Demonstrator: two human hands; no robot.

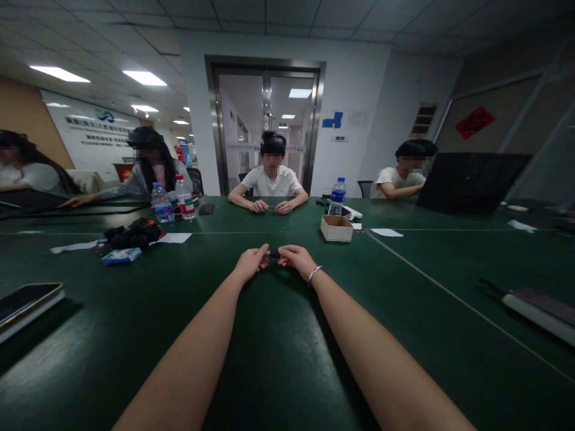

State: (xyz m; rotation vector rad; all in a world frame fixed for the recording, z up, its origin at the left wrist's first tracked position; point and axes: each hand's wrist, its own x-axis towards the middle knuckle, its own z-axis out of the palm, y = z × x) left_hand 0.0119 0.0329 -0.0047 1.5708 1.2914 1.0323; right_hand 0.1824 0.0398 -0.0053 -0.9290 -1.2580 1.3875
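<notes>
Both of my hands are raised over the green table, with a small dark stick-like object between them. Its left end looks pale or metallic, and its exact kind is too small to make out. My left hand pinches the pale end between thumb and fingers. With thumb and fingertips closed, my right hand grips the dark end; a silver bracelet circles that wrist. The fingers cover part of the object at each end.
An open cardboard box stands beyond my right hand, near a water bottle. To the left lie a black bundle, a blue packet and a phone. Across the table sits a person; others sit at both sides.
</notes>
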